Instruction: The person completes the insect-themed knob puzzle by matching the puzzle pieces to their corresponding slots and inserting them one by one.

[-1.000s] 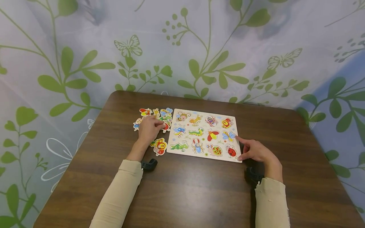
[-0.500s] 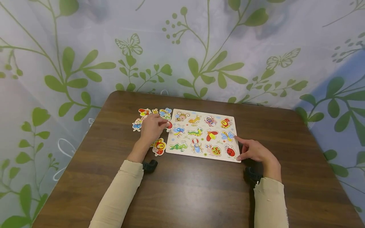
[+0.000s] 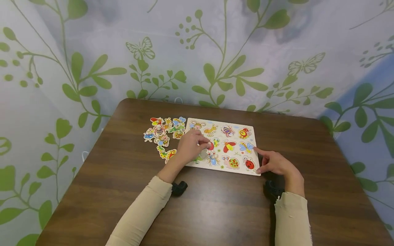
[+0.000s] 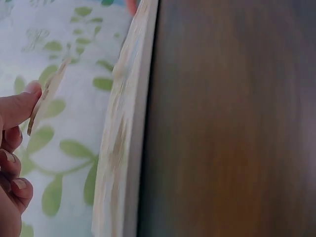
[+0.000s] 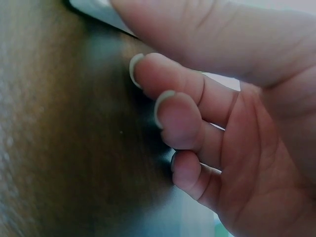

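Over the puzzle board point(image 3: 220, 163), printed with insect pictures, my left hand point(image 3: 189, 146) pinches a red ladybug puzzle piece point(image 3: 210, 146) between thumb and fingers. Seen edge-on in the left wrist view, that thin piece point(image 4: 49, 96) is held above the board, apart from it. My right hand point(image 3: 278, 163) rests at the board's right side, index fingertip on the edge and thumb at the near corner. Its remaining fingers point(image 5: 180, 121) bend loosely beside the board in the right wrist view. The left hand and forearm hide part of the board's left side.
Several loose insect puzzle pieces point(image 3: 162, 140) lie in a cluster left of the board, some of them touching. All of it sits on a dark wooden table point(image 3: 221, 208). A leaf-patterned backdrop point(image 3: 172, 78) rises behind the table's far edge.
My left hand has lifted the ladybug piece from the cluster and carried it right, over the board. More of the loose pieces now show. The right hand stays in place.
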Demonstrator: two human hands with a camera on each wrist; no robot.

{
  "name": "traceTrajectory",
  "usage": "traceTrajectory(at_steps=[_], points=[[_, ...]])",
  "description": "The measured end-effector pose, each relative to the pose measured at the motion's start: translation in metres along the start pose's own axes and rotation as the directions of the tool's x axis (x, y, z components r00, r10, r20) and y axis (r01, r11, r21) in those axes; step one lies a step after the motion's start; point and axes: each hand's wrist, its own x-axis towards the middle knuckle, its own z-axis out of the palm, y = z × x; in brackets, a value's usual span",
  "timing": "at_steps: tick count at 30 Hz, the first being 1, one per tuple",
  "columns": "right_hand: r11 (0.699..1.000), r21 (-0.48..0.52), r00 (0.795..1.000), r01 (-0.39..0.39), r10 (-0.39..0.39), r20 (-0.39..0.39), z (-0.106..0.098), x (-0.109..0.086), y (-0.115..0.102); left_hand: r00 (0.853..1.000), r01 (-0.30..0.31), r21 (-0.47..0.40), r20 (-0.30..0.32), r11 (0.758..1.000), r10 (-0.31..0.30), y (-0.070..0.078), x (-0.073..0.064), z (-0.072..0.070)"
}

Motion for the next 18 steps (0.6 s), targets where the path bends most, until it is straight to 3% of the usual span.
traceTrajectory(at_steps=[11,18], points=[[0.999,0.013,0.999,0.034,-0.034,-0.007,-0.002,-0.001,0.003,0.991,-0.091,-0.006,0.102,0.996,0.091,0.056,0.008,0.048],[0.997,0.029,0.997,0.074,-0.073,-0.012,-0.001,-0.001,0.003,0.990,-0.075,0.007,0.121,0.997,0.074,0.080,0.011,0.069]])
